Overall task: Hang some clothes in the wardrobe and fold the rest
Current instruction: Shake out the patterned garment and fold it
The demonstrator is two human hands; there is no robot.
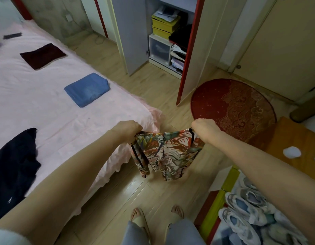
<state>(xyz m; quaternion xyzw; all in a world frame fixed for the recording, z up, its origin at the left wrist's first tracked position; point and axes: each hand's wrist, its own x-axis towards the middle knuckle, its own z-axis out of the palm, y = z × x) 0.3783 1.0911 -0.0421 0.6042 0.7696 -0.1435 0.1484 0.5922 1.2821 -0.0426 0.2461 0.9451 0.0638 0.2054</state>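
The left hand [129, 129] and right hand [204, 129] are holding up patterned shorts [166, 151] over the floor. Both hands' fingers are curling around the waistband corners.

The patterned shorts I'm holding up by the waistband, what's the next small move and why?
Probably carry the orange and green leaf-print shorts left and lay them flat on the pink bed. Left hand and right hand grip the waistband over the floor, and a folded blue garment already lies there.

Both arms reach forward, bare. The left hand [129, 129] and right hand [204, 129] are fisted, knuckles up, level and apart. Each pinches cloth.
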